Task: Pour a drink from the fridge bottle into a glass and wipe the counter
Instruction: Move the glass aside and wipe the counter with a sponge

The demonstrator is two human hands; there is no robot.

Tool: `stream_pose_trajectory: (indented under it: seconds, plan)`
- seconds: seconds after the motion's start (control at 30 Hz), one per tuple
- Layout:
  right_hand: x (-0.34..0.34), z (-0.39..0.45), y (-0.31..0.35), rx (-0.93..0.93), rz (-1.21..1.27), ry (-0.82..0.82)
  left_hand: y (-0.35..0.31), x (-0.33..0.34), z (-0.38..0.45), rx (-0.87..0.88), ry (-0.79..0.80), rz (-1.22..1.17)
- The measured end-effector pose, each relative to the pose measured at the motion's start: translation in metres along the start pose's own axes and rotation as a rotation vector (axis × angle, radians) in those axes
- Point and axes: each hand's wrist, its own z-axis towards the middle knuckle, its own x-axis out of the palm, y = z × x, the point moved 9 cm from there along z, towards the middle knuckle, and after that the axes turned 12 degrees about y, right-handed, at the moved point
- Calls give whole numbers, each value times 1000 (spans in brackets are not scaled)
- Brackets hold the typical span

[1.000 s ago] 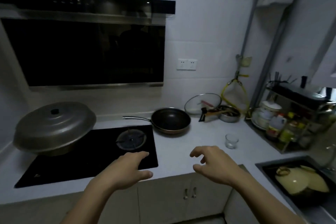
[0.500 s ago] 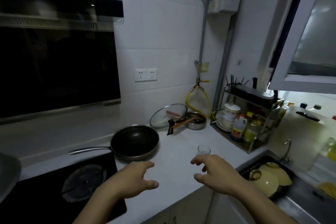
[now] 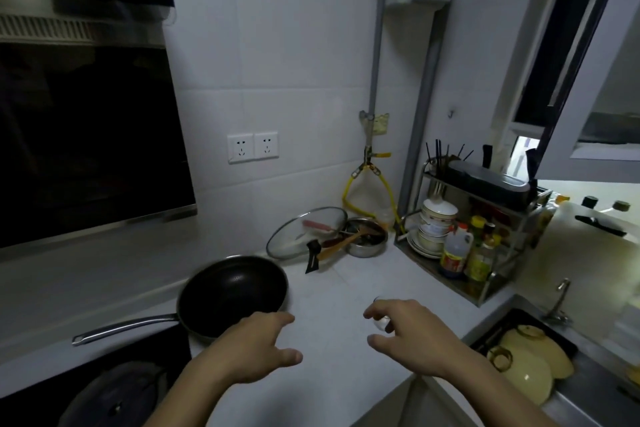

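Over counter (image 3: 332,291), right hand (image 3: 419,340) now nearer glass (image 3: 381,322).

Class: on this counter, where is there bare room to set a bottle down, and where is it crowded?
Bare counter lies between the frying pan, the rack and the hands. The back corner is crowded: glass lid, steel bowl. The small glass sits by the right hand.
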Motion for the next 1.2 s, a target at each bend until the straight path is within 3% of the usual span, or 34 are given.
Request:
stream_pose_trajectory:
  seconds: [0.57, 0.9, 1.2]
  plan:
    - [-47, 131, -210, -41, 13, 108, -81, 25, 218, -60, -87, -157]
    - [-21, 162, -294, 30, 100, 141, -87, 92, 334, -112, -156, -361]
    - [28, 184, -332, 160, 184, 199, -88, 126, 402, -100, -142, -372]
